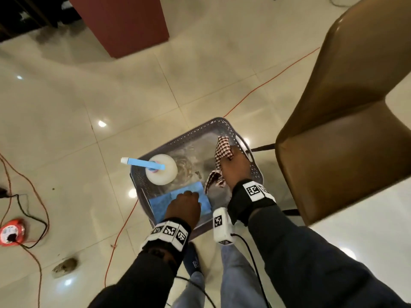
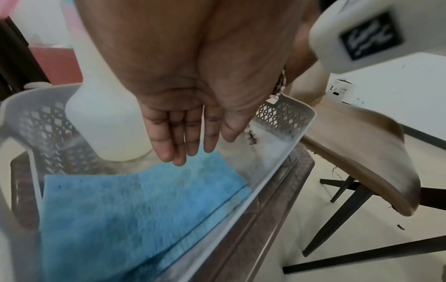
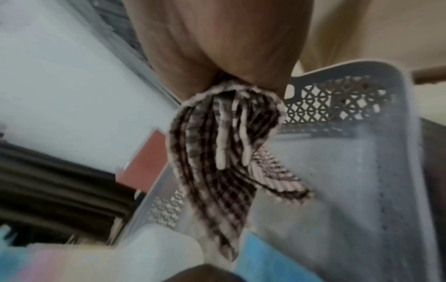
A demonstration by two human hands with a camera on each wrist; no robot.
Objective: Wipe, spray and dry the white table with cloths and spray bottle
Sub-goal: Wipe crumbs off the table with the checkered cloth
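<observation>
A grey perforated basket (image 1: 224,123) sits on a brown stool. Inside it stand a white spray bottle (image 1: 161,168) with a blue nozzle and a flat blue cloth (image 1: 159,206). My left hand (image 1: 184,207) hovers over the blue cloth with straight fingers (image 2: 178,145), just above its far edge and beside the bottle (image 2: 106,106). My right hand (image 1: 235,167) grips a brown-and-white checked cloth (image 1: 223,147), which hangs bunched (image 3: 224,162) from the fist over the basket's right side. The white table (image 1: 367,230) shows at the right edge.
A brown padded chair (image 1: 344,130) stands right of the basket, close to my right arm. An orange cable (image 1: 271,80) runs across the tiled floor. A red extension reel (image 1: 12,232) with black leads lies at the left. A maroon cabinet (image 1: 124,23) stands farther back.
</observation>
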